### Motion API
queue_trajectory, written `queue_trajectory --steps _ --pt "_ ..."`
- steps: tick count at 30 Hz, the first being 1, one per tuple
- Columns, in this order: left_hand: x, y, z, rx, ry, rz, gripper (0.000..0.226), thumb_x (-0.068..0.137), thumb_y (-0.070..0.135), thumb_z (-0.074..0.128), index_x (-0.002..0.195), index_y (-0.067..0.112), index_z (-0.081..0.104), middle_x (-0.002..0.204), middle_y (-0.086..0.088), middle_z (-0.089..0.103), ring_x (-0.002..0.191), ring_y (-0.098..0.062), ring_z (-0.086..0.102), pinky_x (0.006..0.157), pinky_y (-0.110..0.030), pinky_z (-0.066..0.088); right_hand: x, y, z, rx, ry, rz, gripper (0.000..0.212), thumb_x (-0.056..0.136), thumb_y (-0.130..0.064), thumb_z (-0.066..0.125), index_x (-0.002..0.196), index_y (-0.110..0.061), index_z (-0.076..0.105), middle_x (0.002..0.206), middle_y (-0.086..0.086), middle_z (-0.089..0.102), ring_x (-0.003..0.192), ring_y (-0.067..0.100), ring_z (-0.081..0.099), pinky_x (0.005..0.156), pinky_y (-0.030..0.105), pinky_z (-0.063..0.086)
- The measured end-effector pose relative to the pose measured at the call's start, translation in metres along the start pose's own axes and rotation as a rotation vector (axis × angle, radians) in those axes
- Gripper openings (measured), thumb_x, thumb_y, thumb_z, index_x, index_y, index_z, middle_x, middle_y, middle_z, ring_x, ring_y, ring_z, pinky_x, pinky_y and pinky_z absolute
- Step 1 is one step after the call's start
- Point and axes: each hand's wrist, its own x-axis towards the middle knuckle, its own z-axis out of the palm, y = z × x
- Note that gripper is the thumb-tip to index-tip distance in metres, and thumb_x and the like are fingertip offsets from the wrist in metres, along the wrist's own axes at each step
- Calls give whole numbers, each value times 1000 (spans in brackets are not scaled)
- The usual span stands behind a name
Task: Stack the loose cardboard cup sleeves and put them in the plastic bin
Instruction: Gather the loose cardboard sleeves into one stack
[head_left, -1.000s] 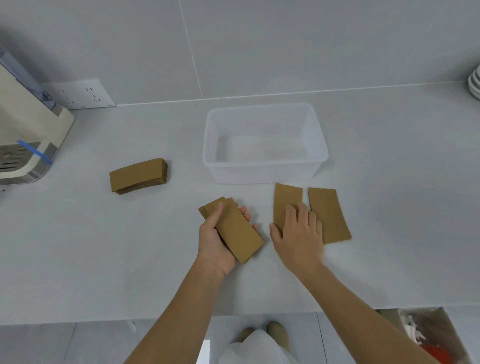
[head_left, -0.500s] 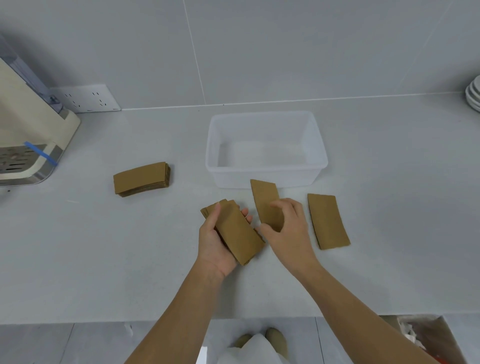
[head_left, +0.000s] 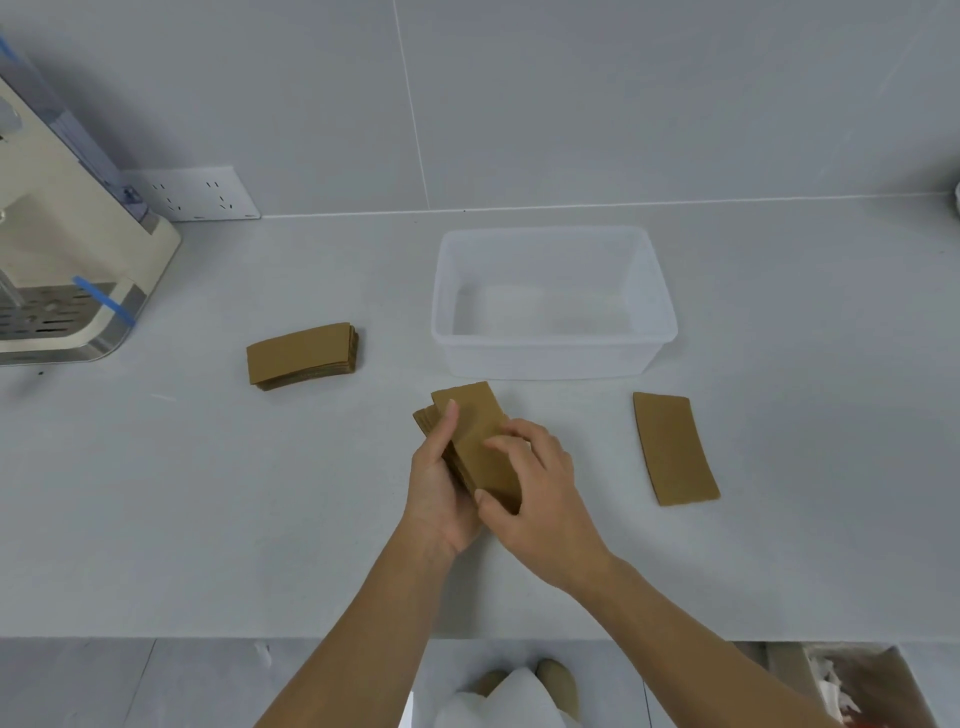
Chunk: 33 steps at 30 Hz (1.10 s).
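My left hand (head_left: 439, 483) holds a small stack of brown cardboard sleeves (head_left: 475, 434) just above the counter, in front of the plastic bin. My right hand (head_left: 535, 483) presses one sleeve onto the top of that stack, fingers on its near end. A single loose sleeve (head_left: 672, 448) lies flat on the counter to the right. Another stack of sleeves (head_left: 301, 355) rests on the counter to the left. The clear plastic bin (head_left: 660, 306) stands behind my hands with nothing inside.
A cream coffee machine (head_left: 67, 270) occupies the left edge, with a wall socket (head_left: 195, 193) behind it. The grey counter's front edge (head_left: 156, 636) runs below my forearms. An open cardboard box (head_left: 857, 686) sits on the floor at lower right.
My right hand lifted one sleeve off the counter and brought it left onto the stack in my left hand. One loose sleeve now lies at the right instead of two.
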Motion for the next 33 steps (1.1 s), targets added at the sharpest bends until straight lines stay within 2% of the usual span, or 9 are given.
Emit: queue_trajectory --steps 3,7,14,16,19,24,26,29,33 --pt "-1 0 -1 -12 -7 -18 36 73 40 62 84 8 73 89 -8 71 80 -26 69 81 -40 52 0 0 5 -19 -21 -15 44 78 -31 48 116 -10 53 136 6 40 125 16 32 103 31 28" --pt "-1 0 -2 -23 -36 -8 24 75 29 61 71 11 77 84 -6 72 75 -23 71 79 -40 53 1 3 10 -72 -29 -24 51 73 -39 38 113 -12 55 133 6 44 124 19 35 99 25 21" --pt "4 -3 -2 39 6 -51 19 89 18 52 88 9 69 76 -4 71 69 -20 70 63 -32 57 4 12 3 -152 -83 -75 56 75 -48 38 121 -20 51 134 -1 43 123 14 35 99 22 15" --pt "7 -5 1 44 3 -62 22 89 16 52 82 11 72 77 -4 72 69 -20 71 64 -33 58 4 16 -3 -152 -75 -66 58 74 -52 37 121 -21 52 133 -3 44 122 12 36 100 22 18" --pt "13 -6 7 28 6 -67 32 89 13 52 68 15 76 75 -3 74 66 -20 71 73 -40 55 4 24 -15 -138 41 1 56 76 -52 38 117 -17 55 124 -1 52 113 13 45 94 23 25" --pt "21 -11 15 8 31 -65 15 86 6 56 86 9 70 81 -6 73 78 -21 67 81 -44 53 0 50 -37 -255 268 157 51 79 -48 41 108 -9 59 110 6 62 104 23 56 85 28 32" --pt "23 -15 20 25 30 -80 14 86 6 56 87 9 69 80 -6 73 74 -22 69 83 -46 52 -3 62 -44 -335 345 226 46 80 -42 50 107 -7 59 106 10 64 100 29 58 83 35 37" --pt "26 -20 25 41 34 -109 14 86 6 57 85 9 70 77 -7 74 66 -22 71 85 -47 50 -9 77 -51 -488 383 367 52 78 -44 55 111 -4 56 111 17 61 102 36 56 84 46 41" --pt "31 -25 31 63 30 -122 13 85 7 58 94 9 67 88 -7 72 78 -23 68 84 -47 52 -16 91 -55 -570 370 540 74 78 -47 63 134 -7 38 136 25 43 125 40 40 98 52 32"
